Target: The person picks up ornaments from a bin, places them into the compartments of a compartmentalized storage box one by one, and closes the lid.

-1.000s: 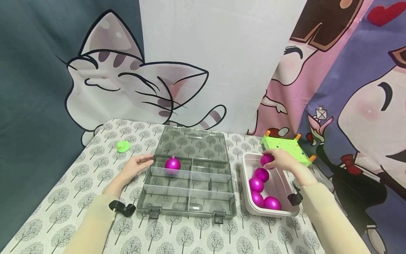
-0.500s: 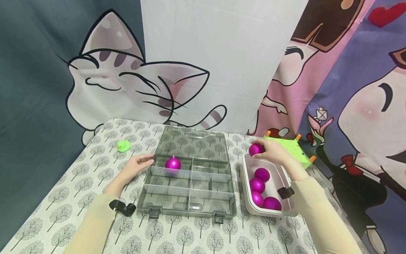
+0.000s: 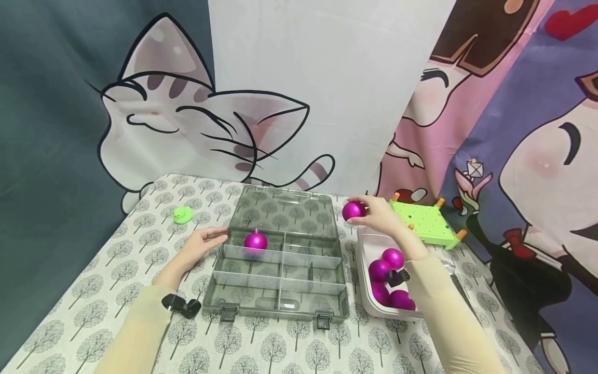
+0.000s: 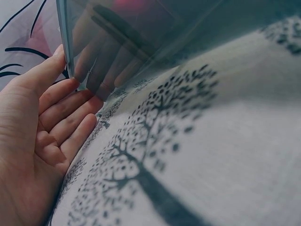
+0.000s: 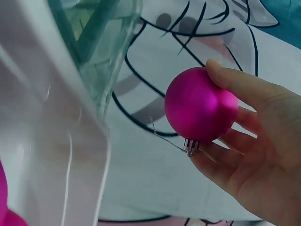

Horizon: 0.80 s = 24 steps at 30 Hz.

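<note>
A magenta Christmas bauble (image 3: 353,211), with a silver cap and string showing in the right wrist view, is held between the thumb and fingers of my right hand (image 3: 379,214). It hangs above the table between the two containers. My left hand (image 3: 200,246) rests at the left side of the clear grey compartment box (image 3: 280,278), its extended fingertips touching the box near the hinge corner. Inside the box's back left compartment sits another magenta bauble (image 3: 255,241). Several more baubles (image 3: 379,270) lie in the white tub (image 3: 365,283), partly hidden by my right wrist.
The box's see-through lid (image 3: 284,210) lies opened toward the wall. Behind the tub is a green toy table (image 3: 427,221) with orange legs. A green rubber duck (image 3: 182,214) stands at the back left, on the tree-patterned cloth (image 3: 140,291).
My right hand has lifted the bauble out of the tub and carried it left, past the tub's back left corner. My left hand stays where it was.
</note>
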Each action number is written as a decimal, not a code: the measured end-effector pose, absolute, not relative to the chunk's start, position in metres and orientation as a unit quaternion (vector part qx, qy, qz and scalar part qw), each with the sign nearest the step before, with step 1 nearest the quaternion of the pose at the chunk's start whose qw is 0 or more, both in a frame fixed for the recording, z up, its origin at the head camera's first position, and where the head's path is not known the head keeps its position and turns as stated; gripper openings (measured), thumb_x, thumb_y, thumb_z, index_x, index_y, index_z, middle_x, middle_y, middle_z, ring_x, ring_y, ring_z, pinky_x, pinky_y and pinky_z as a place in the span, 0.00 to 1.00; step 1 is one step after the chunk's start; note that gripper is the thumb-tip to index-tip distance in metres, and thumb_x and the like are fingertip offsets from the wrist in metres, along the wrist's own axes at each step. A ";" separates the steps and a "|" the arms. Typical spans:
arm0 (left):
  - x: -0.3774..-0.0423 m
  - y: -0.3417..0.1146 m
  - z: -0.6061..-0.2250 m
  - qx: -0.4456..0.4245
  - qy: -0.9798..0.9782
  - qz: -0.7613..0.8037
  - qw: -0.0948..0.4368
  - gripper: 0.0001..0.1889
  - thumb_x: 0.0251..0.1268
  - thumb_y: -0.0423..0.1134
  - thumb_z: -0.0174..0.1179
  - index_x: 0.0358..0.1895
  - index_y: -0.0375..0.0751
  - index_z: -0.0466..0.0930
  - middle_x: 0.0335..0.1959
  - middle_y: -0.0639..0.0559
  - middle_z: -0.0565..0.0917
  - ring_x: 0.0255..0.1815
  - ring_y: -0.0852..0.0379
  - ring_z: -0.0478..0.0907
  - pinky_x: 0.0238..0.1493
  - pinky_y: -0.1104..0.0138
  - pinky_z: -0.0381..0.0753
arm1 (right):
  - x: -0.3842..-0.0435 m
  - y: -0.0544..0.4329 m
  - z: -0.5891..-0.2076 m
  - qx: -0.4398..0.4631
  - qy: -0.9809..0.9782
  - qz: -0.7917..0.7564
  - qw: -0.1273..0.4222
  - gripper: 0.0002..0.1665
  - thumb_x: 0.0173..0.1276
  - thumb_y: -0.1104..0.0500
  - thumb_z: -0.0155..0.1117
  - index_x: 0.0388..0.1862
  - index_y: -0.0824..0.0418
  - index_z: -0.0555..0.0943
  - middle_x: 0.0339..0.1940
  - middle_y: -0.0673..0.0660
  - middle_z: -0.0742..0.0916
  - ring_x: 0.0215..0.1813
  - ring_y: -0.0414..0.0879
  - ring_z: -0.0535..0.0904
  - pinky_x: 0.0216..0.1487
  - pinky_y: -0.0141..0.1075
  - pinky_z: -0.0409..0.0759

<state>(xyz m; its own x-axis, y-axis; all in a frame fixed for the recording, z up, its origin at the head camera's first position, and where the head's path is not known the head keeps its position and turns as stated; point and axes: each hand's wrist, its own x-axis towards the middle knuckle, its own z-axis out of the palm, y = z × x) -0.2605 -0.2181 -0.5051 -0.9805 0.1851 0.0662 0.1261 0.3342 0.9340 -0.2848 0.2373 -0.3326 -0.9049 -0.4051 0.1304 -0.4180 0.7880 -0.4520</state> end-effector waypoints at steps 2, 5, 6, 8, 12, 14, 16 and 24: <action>-0.261 -0.218 -0.505 0.097 0.817 0.567 0.026 0.27 0.70 0.43 0.59 0.65 0.30 0.70 0.63 0.32 0.75 0.61 0.33 0.75 0.67 0.44 0.70 | -0.285 0.231 -0.335 0.221 -0.943 0.248 0.015 0.35 0.55 0.57 0.77 0.62 0.64 0.77 0.55 0.68 0.85 0.54 0.62 0.83 0.52 0.51 0.83; -0.261 -0.218 -0.505 0.097 0.819 0.565 0.028 0.27 0.70 0.43 0.59 0.66 0.31 0.70 0.64 0.33 0.75 0.61 0.35 0.76 0.66 0.47 0.73 | -0.286 0.221 -0.338 0.226 -0.940 0.256 0.019 0.36 0.55 0.57 0.77 0.62 0.64 0.77 0.56 0.67 0.84 0.55 0.62 0.83 0.53 0.52 0.83; -0.261 -0.218 -0.505 0.096 0.820 0.564 0.028 0.27 0.70 0.43 0.59 0.66 0.31 0.70 0.64 0.33 0.75 0.60 0.38 0.77 0.66 0.50 0.74 | -0.286 0.218 -0.339 0.226 -0.939 0.258 0.022 0.36 0.55 0.57 0.77 0.62 0.64 0.77 0.57 0.67 0.84 0.55 0.62 0.83 0.53 0.52 0.83; -0.261 -0.218 -0.504 0.094 0.822 0.562 0.028 0.27 0.70 0.44 0.59 0.65 0.32 0.71 0.63 0.34 0.76 0.58 0.46 0.80 0.63 0.59 0.77 | -0.286 0.212 -0.341 0.226 -0.938 0.263 0.025 0.36 0.54 0.56 0.77 0.62 0.63 0.77 0.58 0.66 0.84 0.55 0.61 0.83 0.54 0.52 0.83; -0.262 -0.218 -0.504 0.086 0.818 0.568 0.034 0.28 0.68 0.45 0.61 0.65 0.32 0.71 0.62 0.33 0.77 0.32 0.68 0.80 0.33 0.78 0.79 | -0.285 0.200 -0.343 0.226 -0.931 0.286 0.020 0.37 0.54 0.55 0.78 0.62 0.63 0.77 0.59 0.65 0.83 0.56 0.61 0.82 0.54 0.51 0.83; -0.262 -0.218 -0.504 0.084 0.811 0.577 0.039 0.28 0.68 0.45 0.61 0.65 0.32 0.71 0.62 0.31 0.77 0.18 0.72 0.69 0.17 0.78 0.70 | -0.285 0.194 -0.345 0.225 -0.928 0.295 0.016 0.37 0.54 0.55 0.78 0.62 0.63 0.77 0.60 0.65 0.83 0.56 0.61 0.82 0.55 0.51 0.83; -0.262 -0.218 -0.504 0.080 0.804 0.588 0.044 0.28 0.67 0.45 0.62 0.65 0.33 0.71 0.61 0.30 0.77 0.10 0.69 0.59 0.09 0.75 0.62 | -0.285 0.189 -0.347 0.224 -0.926 0.303 0.013 0.36 0.54 0.55 0.78 0.62 0.63 0.77 0.60 0.65 0.82 0.56 0.61 0.82 0.55 0.51 0.82; -0.262 -0.217 -0.505 0.084 0.801 0.592 0.046 0.28 0.67 0.45 0.61 0.66 0.32 0.70 0.61 0.29 0.77 0.08 0.69 0.55 0.08 0.75 0.61 | -0.283 0.175 -0.361 0.234 -0.925 0.300 -0.018 0.36 0.55 0.55 0.77 0.62 0.63 0.77 0.57 0.65 0.84 0.56 0.60 0.82 0.55 0.51 0.82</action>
<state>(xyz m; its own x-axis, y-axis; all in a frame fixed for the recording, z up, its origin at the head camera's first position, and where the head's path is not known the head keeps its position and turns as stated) -0.2622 -0.2169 -0.5045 -0.9817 0.1885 0.0255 0.0797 0.2861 0.9549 -0.2835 0.1749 -0.3612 -0.8901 -0.4431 0.1066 -0.4211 0.7102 -0.5641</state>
